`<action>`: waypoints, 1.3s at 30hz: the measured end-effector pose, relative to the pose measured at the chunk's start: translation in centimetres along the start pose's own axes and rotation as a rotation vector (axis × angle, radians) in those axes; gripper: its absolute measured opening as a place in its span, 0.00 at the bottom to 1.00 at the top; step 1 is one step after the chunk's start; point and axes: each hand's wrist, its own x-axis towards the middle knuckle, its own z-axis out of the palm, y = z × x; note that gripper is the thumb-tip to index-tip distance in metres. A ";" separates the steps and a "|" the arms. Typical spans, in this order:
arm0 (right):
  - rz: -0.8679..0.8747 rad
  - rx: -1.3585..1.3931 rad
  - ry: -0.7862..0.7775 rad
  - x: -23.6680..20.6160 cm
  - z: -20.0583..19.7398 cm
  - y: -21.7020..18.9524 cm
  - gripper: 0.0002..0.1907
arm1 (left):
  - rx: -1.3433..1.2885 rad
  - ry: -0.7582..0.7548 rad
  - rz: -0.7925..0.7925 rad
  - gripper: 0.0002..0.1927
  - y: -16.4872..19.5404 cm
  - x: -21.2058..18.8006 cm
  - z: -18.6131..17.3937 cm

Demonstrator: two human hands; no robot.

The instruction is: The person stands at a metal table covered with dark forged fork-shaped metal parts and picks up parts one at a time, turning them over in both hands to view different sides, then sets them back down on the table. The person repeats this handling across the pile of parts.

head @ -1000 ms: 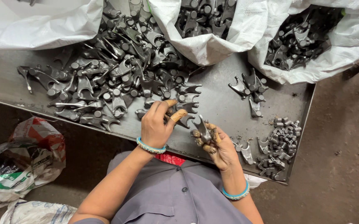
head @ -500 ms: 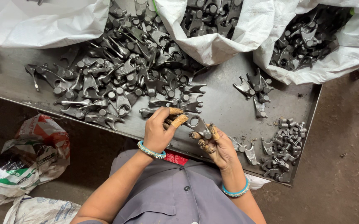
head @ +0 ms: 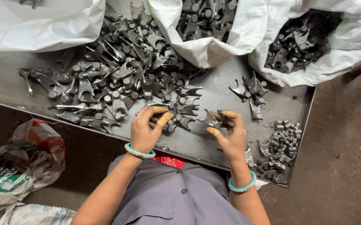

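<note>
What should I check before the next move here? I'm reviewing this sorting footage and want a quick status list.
1. Right hand has a firm hold on the dark forked metal part: ok, its fingers pinch it above the tray.
2. Left hand is settled on a piece: cannot tell; its fingers rest at the edge of the big pile of grey forked parts, grip hidden.
3. Bare space on the flat metal tray between the hands: ok.
4. Heap of small grey cylindrical pieces kept apart from the pile: ok.
5. White sacks stay open and upright: ok.
</note>
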 end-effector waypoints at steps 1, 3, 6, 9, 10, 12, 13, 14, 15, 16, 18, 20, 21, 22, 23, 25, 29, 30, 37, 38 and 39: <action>0.003 -0.043 0.013 0.2 0.0 -0.3 0.31 | 0.034 0.012 0.008 0.12 -0.1 0.1 -0.1; 0.008 -0.129 0.033 0.7 -0.1 -0.8 0.29 | 0.070 0.034 0.027 0.13 -0.2 0.1 -0.4; -0.022 -0.313 0.115 2.2 -1.5 -1.3 0.23 | 0.135 0.028 0.020 0.15 -0.1 0.0 -1.4; -0.232 -0.675 0.272 4.6 -4.1 -1.6 0.21 | 0.166 -0.003 -0.041 0.17 0.2 0.0 -2.2; -0.296 -0.776 0.309 5.4 -4.8 -1.7 0.20 | 0.169 -0.013 -0.068 0.18 0.3 0.0 -2.3; -0.242 -0.852 0.400 6.6 -5.7 -2.1 0.20 | 0.163 -0.034 -0.092 0.19 0.5 -0.1 -2.5; -0.260 -0.922 0.408 7.1 -5.8 -2.3 0.19 | 0.159 -0.045 -0.101 0.19 0.5 -0.1 -2.5; -0.278 -0.992 0.416 7.4 -5.6 -2.6 0.17 | 0.173 -0.037 -0.065 0.19 0.5 -0.2 -2.5; -0.297 -1.064 0.423 7.7 -5.3 -3.0 0.15 | 0.187 -0.028 -0.029 0.19 0.5 -0.2 -2.4; -0.334 -0.972 0.380 7.5 -4.7 -3.5 0.15 | 0.200 -0.019 0.008 0.19 0.4 -0.2 -2.3; -0.399 -0.790 0.290 6.0 -2.6 -4.4 0.14 | 0.169 -0.026 -0.010 0.18 0.3 -0.2 -2.1; -0.435 -0.564 0.039 4.2 0.9 -5.2 0.15 | 0.151 -0.032 -0.012 0.17 0.3 -0.3 -1.7; -0.458 -0.594 -0.122 3.3 3.1 -5.5 0.21 | 0.150 -0.030 -0.006 0.17 0.3 -0.3 -1.5; -0.433 -0.630 -0.194 2.3 5.0 -5.8 0.24 | 0.149 -0.028 0.001 0.17 0.3 -0.2 -1.4; -0.408 -0.664 -0.266 1.5 6.5 -6.0 0.28 | 0.148 -0.054 -0.038 0.16 0.3 -0.2 -1.3; -0.407 -0.722 -0.241 0.6 7.9 -6.0 0.28 | 0.144 -0.108 -0.123 0.16 0.4 -0.3 -1.2; -0.421 -0.640 -0.238 -0.7 7.3 -4.3 0.19 | 0.227 -0.143 -0.036 0.17 0.4 -1.3 -1.4; -0.408 -0.619 -0.236 -1.0 6.7 -3.7 0.19 | 0.229 -0.153 0.007 0.17 0.3 -1.6 -1.4; 0.042 0.455 -0.185 -2.4 1.3 0.6 0.22 | 0.095 -0.187 0.033 0.15 -0.2 -2.5 0.9; 0.115 0.733 -0.187 -2.5 0.9 1.2 0.24 | -0.005 -0.218 -0.032 0.14 -0.2 -2.6 1.2; 0.173 0.818 -0.169 -2.7 0.8 1.8 0.26 | -0.105 -0.250 -0.095 0.14 -0.2 -2.5 1.7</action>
